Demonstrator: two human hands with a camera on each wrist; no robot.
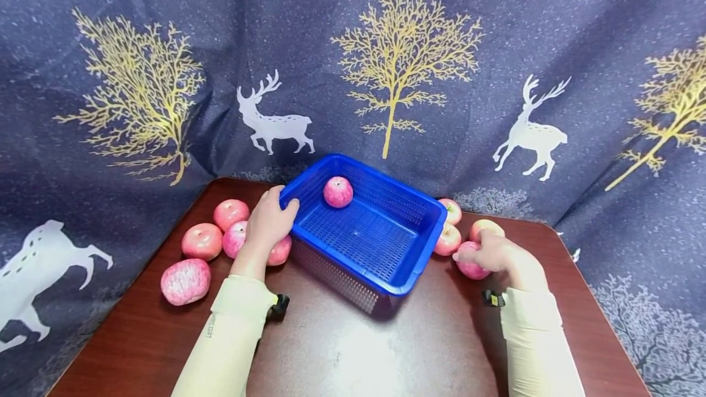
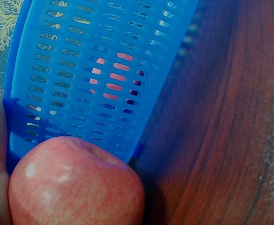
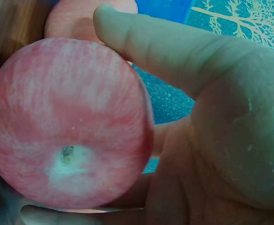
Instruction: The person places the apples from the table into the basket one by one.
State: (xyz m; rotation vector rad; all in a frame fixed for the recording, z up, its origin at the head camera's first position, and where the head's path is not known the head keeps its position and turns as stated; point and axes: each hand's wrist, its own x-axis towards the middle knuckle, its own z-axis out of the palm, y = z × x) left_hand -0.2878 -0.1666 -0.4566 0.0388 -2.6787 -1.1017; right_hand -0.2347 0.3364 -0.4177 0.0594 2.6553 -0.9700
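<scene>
A blue perforated plastic basket (image 1: pixel 358 267) stands at the middle of the table with one red apple (image 1: pixel 338 192) inside, near its far left corner. My left hand (image 1: pixel 271 218) grips the basket's left rim, thumb over the edge. Just under that hand, a pinkish apple (image 2: pixel 76 183) sits against the basket's outer wall. To the right of the basket, my right hand (image 1: pixel 504 257) is around a red apple (image 3: pixel 71 122). In the right wrist view the thumb lies along one side of this apple, while the fingers are partly hidden behind it.
Left of the basket are several loose apples, among them a streaked one (image 1: pixel 185 282) near the table's left edge. More apples (image 1: pixel 448 239) lie by the basket's right side, and a yellowish one (image 1: pixel 486 228) is beyond my right hand. A printed curtain (image 1: pixel 430 158) hangs behind the table.
</scene>
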